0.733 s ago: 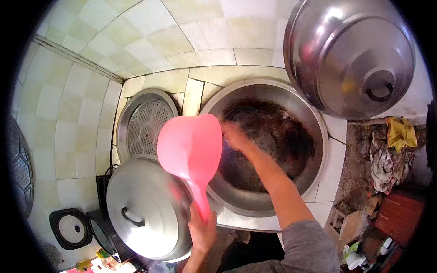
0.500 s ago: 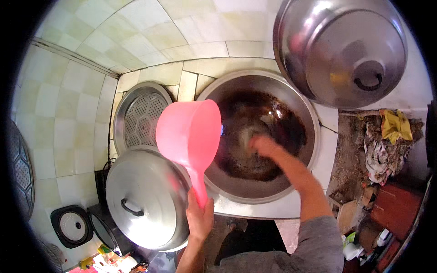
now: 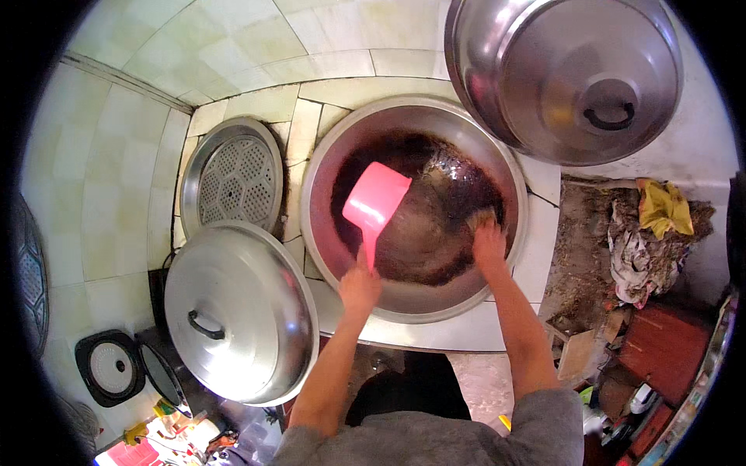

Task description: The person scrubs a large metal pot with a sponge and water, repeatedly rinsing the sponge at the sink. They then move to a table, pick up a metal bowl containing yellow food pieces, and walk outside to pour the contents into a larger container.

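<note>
A large round wok, dark with brown residue inside and a little liquid at its far side, is set into the tiled stove top. My left hand grips the handle of a pink plastic water dipper, tilted over the wok's left half. Down against the wok's right inner wall is my right hand. Its fingers are closed on a small tan scrubber, mostly covered by the hand, so its exact kind is unclear.
A domed metal lid leans at the left, near a perforated steamer tray. Another big lid stands at the wok's far right. Beyond the stove's right edge lie a yellow bag and rubbish on the floor.
The dipper has moved away from me, from beside the wok to over it, tipping toward the right. My right hand has shifted from the wok's middle to its right wall.
</note>
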Available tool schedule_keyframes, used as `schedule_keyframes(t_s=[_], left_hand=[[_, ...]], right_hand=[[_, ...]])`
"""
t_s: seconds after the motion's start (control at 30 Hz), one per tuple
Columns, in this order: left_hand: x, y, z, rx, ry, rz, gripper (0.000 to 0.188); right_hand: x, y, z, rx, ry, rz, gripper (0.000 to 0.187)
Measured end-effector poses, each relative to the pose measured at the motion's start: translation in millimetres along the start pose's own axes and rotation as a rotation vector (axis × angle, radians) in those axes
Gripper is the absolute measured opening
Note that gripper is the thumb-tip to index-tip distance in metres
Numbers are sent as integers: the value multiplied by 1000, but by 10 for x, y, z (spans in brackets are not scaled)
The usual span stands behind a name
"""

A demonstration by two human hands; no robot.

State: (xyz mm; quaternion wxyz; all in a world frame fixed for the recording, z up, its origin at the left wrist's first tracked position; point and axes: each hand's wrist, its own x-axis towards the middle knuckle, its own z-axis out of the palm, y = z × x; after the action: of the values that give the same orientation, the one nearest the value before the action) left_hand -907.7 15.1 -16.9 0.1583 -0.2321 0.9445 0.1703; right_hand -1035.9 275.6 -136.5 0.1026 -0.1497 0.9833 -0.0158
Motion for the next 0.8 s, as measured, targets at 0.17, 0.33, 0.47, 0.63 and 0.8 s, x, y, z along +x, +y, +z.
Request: schedule_keyframes(t_s=[0.17,0.33,0.47,0.63,0.8], left_hand=[[288,-45,533,196,80,-39,67],[-268,240,980,-214,-123,230,62],[-594,255,869,-1374,-640,-21,47],[-1444,238,96,-1700,-771,-248,29],[-2098,38,125,-1713,-642,-299,27]], right_hand=[[-721,-375,-297,323,-297,-141,23],[-925,-159,-580,700,-68,-9,30],[-952,149,-1203,1141,-56,124,35],[-1019,-39,-2099,1847,-112,121,31],[-642,-249,-1236,1499,29,182,33]])
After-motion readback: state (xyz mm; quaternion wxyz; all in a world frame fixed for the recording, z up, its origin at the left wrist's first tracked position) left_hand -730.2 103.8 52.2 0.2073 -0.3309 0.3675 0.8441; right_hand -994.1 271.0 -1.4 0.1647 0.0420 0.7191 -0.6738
